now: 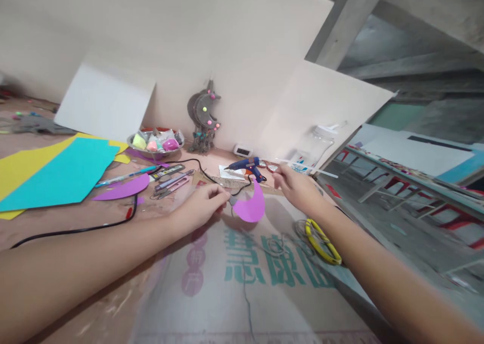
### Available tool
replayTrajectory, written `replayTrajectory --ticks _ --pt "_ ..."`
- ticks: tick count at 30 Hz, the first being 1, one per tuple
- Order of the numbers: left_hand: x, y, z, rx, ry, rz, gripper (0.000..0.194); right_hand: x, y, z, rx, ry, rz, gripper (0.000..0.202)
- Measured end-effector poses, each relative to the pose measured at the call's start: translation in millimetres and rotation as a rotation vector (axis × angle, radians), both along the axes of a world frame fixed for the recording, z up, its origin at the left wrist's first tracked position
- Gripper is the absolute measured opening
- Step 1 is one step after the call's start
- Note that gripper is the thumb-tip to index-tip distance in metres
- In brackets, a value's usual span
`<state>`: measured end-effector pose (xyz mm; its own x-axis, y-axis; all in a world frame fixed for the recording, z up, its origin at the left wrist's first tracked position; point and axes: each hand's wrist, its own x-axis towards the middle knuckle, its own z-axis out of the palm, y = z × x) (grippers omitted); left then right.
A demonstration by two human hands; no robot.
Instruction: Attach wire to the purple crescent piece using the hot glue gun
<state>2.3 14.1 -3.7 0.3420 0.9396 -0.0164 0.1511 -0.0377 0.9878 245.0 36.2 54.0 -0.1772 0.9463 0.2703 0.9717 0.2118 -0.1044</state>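
My left hand [212, 201] is closed in a pinch at the left tip of a purple crescent [254, 206], with a grey string hanging close by. Over to the right, my right hand [293, 183] has its fingers closed around a thin white stick [321, 169]. A blue glue gun [245, 164] lies just behind the crescent, between the hands. Below my right wrist sits a yellow ring [321, 243] beside loose grey string [278, 246].
Cyan paper [60, 173] and yellow paper [22, 165] lie at left, near pens [126, 176] and a bowl [157, 152] of coloured packets. A grey moon ornament [204, 113] leans on the wall. A clear jar [317, 145] stands behind my right hand. Black cable [75, 230] crosses the left side.
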Motion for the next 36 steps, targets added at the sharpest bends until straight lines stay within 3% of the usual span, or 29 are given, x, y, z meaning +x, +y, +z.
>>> replayTrajectory --ticks 3,5,11,14,18,23,26,33,36 --pt "0.7 0.4 1.3 -0.01 -0.055 0.076 0.022 -15.8 -42.6 1.4 -0.151 0.021 0.261 0.031" --pt "0.8 1.4 0.0 0.0 -0.098 0.096 0.023 -27.0 -62.8 -5.0 -0.319 0.022 0.355 0.034" --pt "-1.8 4.0 -3.2 0.107 -0.059 0.101 0.028 -50.5 -77.3 -38.3 -0.237 0.128 0.454 0.021" --pt "-2.3 4.3 -3.7 0.153 -0.011 0.088 0.026 -57.7 -79.7 -44.9 -0.239 0.193 0.483 0.009" --pt "-0.9 3.4 -5.0 0.181 0.054 0.074 0.026 -60.2 -88.0 -30.5 -0.299 0.264 0.439 0.022" --pt "-0.1 0.5 -4.1 0.167 0.1 0.068 0.026 -49.6 -87.9 1.6 -0.144 0.263 0.384 0.028" --pt "-0.4 -0.3 -3.1 0.148 0.102 0.058 0.026 -39.5 -81.1 13.3 -0.136 0.232 0.367 0.027" --pt "0.0 -4.4 -1.7 0.035 0.058 0.028 0.025 -19.7 -70.0 16.0 -0.377 0.116 0.327 0.02" --pt "-0.2 -5.3 -2.7 -0.001 0.035 0.013 0.025 -18.5 -70.6 16.5 -0.418 0.108 0.305 0.034"
